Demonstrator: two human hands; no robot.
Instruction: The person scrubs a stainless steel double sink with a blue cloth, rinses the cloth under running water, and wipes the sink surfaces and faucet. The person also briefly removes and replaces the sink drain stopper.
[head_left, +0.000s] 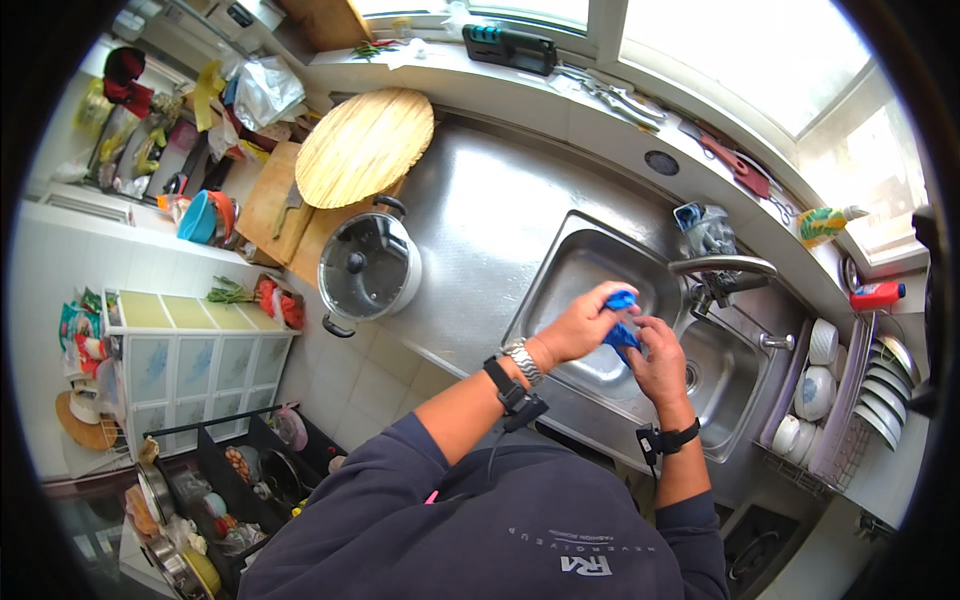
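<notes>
Above the left basin of a stainless steel double sink, both hands are on a crumpled blue cloth or piece of plastic; its exact kind cannot be told. My left hand grips its upper part, which shows between thumb and fingers. The fingers of my right hand pinch its lower edge. A curved metal faucet stands behind the basins, to the right of the hands.
A lidded pot stands left on the steel counter, near a round woven board and a knife on a wooden cutting board. Right of the sink is a dish rack with bowls and plates. Scissors and a knife sharpener line the sill.
</notes>
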